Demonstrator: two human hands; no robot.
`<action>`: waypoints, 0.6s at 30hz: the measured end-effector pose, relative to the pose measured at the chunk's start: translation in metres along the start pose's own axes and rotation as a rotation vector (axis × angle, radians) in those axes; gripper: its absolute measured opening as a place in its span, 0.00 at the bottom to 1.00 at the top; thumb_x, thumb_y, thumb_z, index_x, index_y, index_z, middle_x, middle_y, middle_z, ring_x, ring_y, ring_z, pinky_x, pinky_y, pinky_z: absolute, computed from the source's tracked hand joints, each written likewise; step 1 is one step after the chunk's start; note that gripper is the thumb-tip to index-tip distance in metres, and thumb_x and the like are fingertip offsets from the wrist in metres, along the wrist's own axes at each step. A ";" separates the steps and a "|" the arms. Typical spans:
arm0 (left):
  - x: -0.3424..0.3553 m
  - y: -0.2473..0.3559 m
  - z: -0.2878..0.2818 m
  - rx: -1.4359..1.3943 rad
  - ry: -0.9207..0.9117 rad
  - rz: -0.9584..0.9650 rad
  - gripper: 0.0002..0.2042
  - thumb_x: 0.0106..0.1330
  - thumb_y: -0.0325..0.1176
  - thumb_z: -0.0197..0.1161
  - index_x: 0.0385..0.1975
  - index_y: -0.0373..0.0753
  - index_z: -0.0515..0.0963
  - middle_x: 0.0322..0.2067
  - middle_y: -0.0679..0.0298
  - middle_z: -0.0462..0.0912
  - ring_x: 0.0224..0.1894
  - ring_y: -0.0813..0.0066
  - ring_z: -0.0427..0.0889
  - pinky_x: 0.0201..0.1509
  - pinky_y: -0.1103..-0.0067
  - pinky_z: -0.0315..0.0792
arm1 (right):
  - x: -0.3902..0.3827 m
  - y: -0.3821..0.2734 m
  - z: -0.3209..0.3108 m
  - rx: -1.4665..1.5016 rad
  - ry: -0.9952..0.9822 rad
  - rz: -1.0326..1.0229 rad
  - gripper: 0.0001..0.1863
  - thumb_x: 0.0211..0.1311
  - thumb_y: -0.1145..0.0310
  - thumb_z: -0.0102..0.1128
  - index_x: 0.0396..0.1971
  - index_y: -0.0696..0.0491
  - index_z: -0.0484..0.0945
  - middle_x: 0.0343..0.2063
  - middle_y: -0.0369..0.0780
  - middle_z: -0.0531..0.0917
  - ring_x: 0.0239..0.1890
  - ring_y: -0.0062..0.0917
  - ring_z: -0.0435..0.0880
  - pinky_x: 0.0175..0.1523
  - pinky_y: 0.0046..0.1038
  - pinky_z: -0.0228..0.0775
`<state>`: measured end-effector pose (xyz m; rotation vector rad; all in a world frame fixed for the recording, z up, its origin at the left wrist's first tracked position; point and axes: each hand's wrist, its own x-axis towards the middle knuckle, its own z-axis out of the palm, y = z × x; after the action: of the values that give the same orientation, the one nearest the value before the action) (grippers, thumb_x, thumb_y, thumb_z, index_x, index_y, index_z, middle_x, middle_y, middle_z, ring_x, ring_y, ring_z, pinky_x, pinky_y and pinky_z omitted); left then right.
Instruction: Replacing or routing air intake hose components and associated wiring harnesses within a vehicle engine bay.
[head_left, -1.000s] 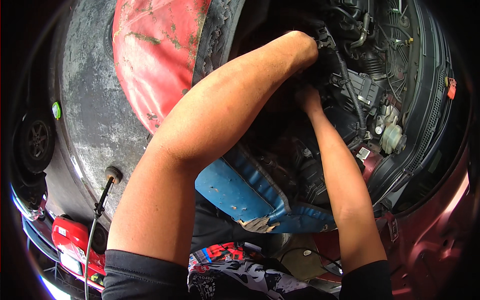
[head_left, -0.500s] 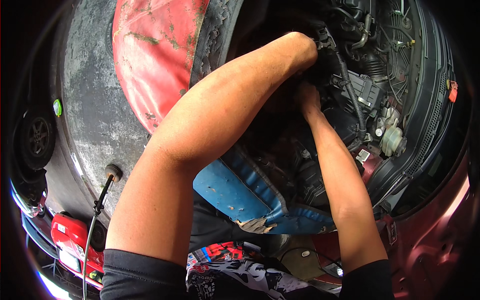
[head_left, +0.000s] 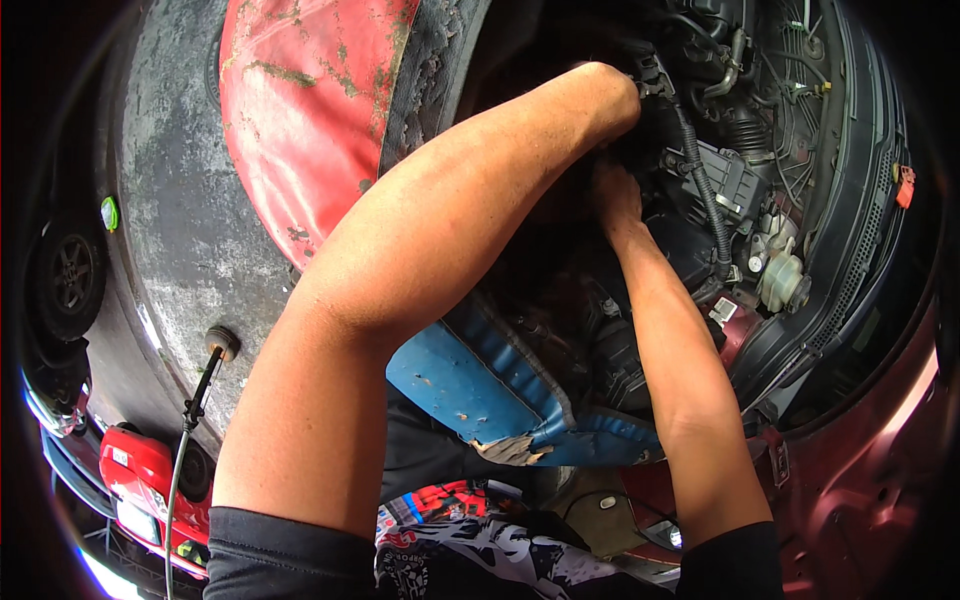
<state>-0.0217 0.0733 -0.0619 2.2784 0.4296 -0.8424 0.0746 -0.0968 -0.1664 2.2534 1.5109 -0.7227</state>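
Both my arms reach down into the dark gap of a car's engine bay. My left hand [head_left: 612,98] bends downward at the wrist beside a black corrugated wiring tube [head_left: 692,150], and its fingers are hidden below. My right hand [head_left: 618,195] is just nearer to me in the shadow, its fingers curled as in a grip. What it holds, if anything, is lost in the dark. To its right sits a grey-black ribbed box [head_left: 728,180], with a translucent fluid reservoir [head_left: 783,283] beyond it.
A worn blue padded cover [head_left: 470,385] drapes the near edge, and a red one [head_left: 300,120] the left edge. A metal prop rod with a rubber foot [head_left: 222,343] stands at left. Parked beyond is a red vehicle [head_left: 145,475]. An orange-red clip [head_left: 905,187] sits far right.
My hands stay in nearly the same spot in the engine bay. My right forearm has shifted very slightly left, and the view has moved a little.
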 end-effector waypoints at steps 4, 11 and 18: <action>0.000 -0.001 -0.001 -0.003 -0.022 0.013 0.16 0.61 0.45 0.62 0.45 0.45 0.81 0.41 0.63 0.84 0.45 0.64 0.81 0.49 0.69 0.75 | -0.001 -0.005 -0.004 -0.056 -0.037 0.027 0.16 0.65 0.68 0.37 0.46 0.59 0.71 0.40 0.55 0.80 0.44 0.51 0.79 0.50 0.48 0.71; -0.008 -0.010 0.002 -0.128 -0.111 -0.037 0.15 0.62 0.45 0.61 0.44 0.44 0.81 0.41 0.64 0.84 0.43 0.67 0.82 0.47 0.70 0.76 | -0.001 -0.028 -0.010 0.031 -0.095 0.135 0.17 0.58 0.61 0.49 0.37 0.55 0.81 0.40 0.52 0.82 0.46 0.45 0.81 0.51 0.42 0.74; 0.006 0.005 -0.004 -0.051 -0.014 0.010 0.16 0.63 0.45 0.61 0.45 0.45 0.81 0.41 0.64 0.84 0.42 0.67 0.82 0.47 0.69 0.76 | 0.011 0.035 0.022 0.146 0.080 0.055 0.19 0.58 0.60 0.49 0.42 0.56 0.79 0.42 0.53 0.80 0.48 0.48 0.79 0.53 0.42 0.72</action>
<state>-0.0134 0.0733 -0.0610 2.2245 0.4288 -0.8326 0.1052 -0.1129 -0.1908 2.4485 1.4683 -0.7573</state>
